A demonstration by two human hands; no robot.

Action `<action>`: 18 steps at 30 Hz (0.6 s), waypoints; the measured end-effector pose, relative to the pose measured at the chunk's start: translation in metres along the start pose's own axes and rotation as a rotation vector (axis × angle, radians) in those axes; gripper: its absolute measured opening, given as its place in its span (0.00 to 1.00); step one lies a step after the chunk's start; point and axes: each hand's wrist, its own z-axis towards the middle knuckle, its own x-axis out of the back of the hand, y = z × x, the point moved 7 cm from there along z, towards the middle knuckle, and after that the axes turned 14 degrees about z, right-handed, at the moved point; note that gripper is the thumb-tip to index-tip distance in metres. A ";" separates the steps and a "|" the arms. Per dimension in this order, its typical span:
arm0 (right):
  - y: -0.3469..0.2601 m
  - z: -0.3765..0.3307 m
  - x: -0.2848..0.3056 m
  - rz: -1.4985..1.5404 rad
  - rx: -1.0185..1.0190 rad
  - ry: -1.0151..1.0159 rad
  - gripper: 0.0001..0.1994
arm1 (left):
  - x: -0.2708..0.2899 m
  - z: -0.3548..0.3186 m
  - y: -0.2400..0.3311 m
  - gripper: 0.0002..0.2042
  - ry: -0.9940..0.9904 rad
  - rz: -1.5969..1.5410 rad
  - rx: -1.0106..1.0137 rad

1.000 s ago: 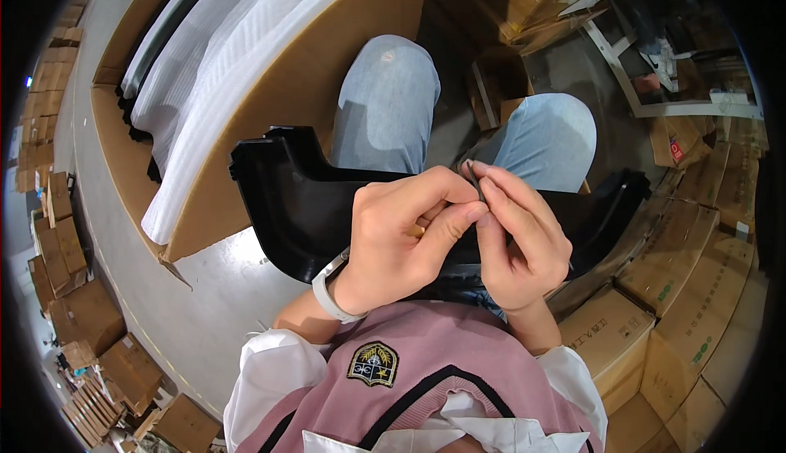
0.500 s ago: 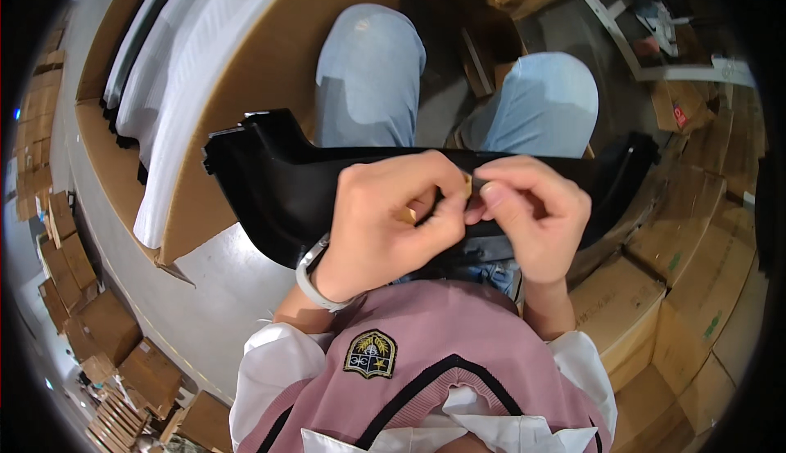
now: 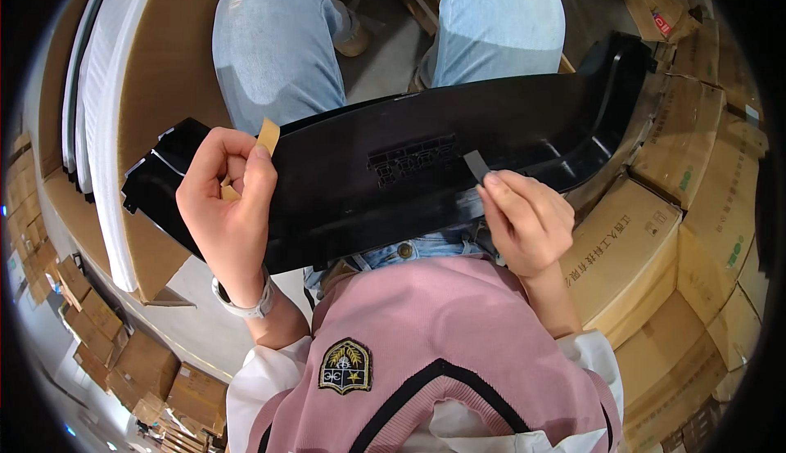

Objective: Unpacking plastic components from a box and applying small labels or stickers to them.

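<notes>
Two hands (image 3: 225,203) (image 3: 530,222), one black panel (image 3: 327,191), one grey strip (image 3: 475,166), two visible yellow pieces (image 3: 268,134) (image 3: 230,193)

smooth, glossy black plastic panel (image 3: 327,187), matt grey strip (image 3: 475,165), papery yellow strip (image 3: 268,134), faded denim jeans (image 3: 274,52), pink knit vest (image 3: 426,314), white cloth sleeve (image 3: 260,375), matt brown cardboard carton (image 3: 626,244), white foam-like sheeting (image 3: 108,126)

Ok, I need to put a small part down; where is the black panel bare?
The black panel has bare patches between the yellow strip in the left hand and the grid pattern, and between the grey strip and the panel's curved right end. Crowded: the grid's right edge, where the right hand holds that strip.
</notes>
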 end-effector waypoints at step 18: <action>0.005 -0.008 -0.017 -0.055 0.065 0.017 0.10 | -0.001 0.001 -0.006 0.04 0.012 -0.019 -0.015</action>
